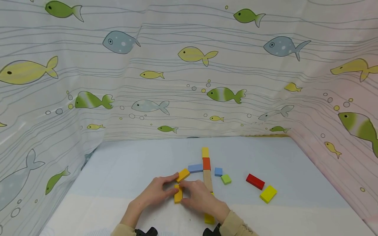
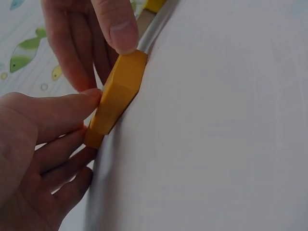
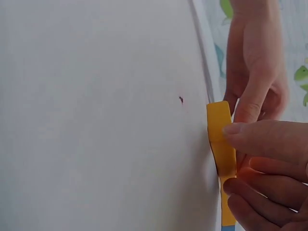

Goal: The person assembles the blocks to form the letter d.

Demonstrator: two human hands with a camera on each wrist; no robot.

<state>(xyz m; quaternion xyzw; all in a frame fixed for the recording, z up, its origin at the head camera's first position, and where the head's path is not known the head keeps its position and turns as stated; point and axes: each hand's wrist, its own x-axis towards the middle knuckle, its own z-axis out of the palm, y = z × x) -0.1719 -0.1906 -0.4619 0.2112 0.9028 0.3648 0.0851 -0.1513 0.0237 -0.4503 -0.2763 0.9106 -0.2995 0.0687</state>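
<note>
Two orange blocks lie end to end at an angle in the head view, an upper one (image 1: 183,175) and a lower one (image 1: 177,198). The left hand (image 1: 153,192) touches the upper block with its index finger, and its thumb rests against the lower block's left side. On the lower block's other side, the right hand (image 1: 202,196) touches it with thumb and index finger. Both wrist views show the lower block (image 2: 118,91) (image 3: 224,159) between the hands. The upper block's far end is near a long blue block (image 1: 195,168).
Right of the hands runs a column with yellow (image 1: 205,152), red-orange (image 1: 206,163) and wooden (image 1: 208,180) blocks, partly hidden by the right hand. Further right lie small blue (image 1: 218,171), green (image 1: 226,179), red (image 1: 255,181) and yellow (image 1: 268,194) blocks. Fish-patterned cloth surrounds the table.
</note>
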